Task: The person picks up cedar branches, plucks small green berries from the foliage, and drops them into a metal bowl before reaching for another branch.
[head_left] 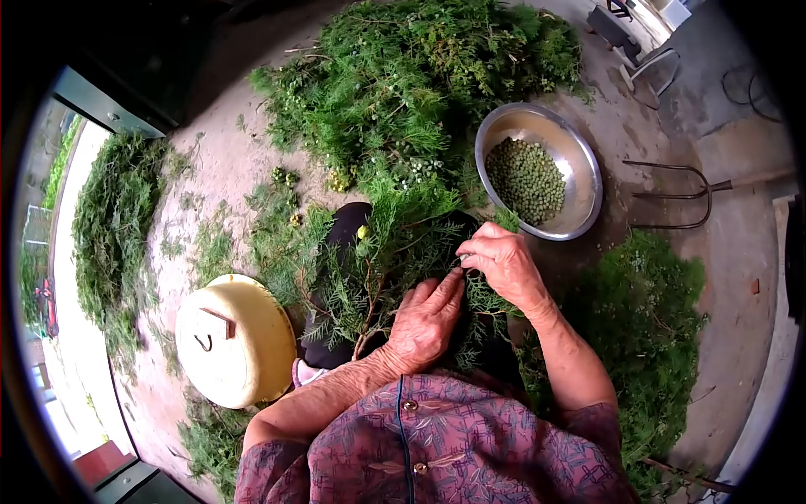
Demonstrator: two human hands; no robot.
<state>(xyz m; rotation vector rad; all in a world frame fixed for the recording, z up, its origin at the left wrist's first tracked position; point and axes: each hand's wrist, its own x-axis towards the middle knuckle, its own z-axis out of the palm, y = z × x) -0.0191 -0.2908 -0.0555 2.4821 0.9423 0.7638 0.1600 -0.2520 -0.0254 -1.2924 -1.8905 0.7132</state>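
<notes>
Our lap (348,225) supports the evergreen branch (369,290); our left hand (426,323), fingers nearly straight, likely steadies it, though its grip is unclear. Our right hand (504,265) pinches a small piece (464,258), the metal bowl (581,160) of green berries (529,181) at far right, handily near.

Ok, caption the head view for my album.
Left hand and right hand close together over green sprigs, near a metal bowl of green berries.

Shirt (361,445): purple-pink, leaf-patterned | Conifer branches (378,92): green | Berries (527,181): pale green | Bowl (579,168): silver | Upturned basin (231,357): was pale yellow
</notes>
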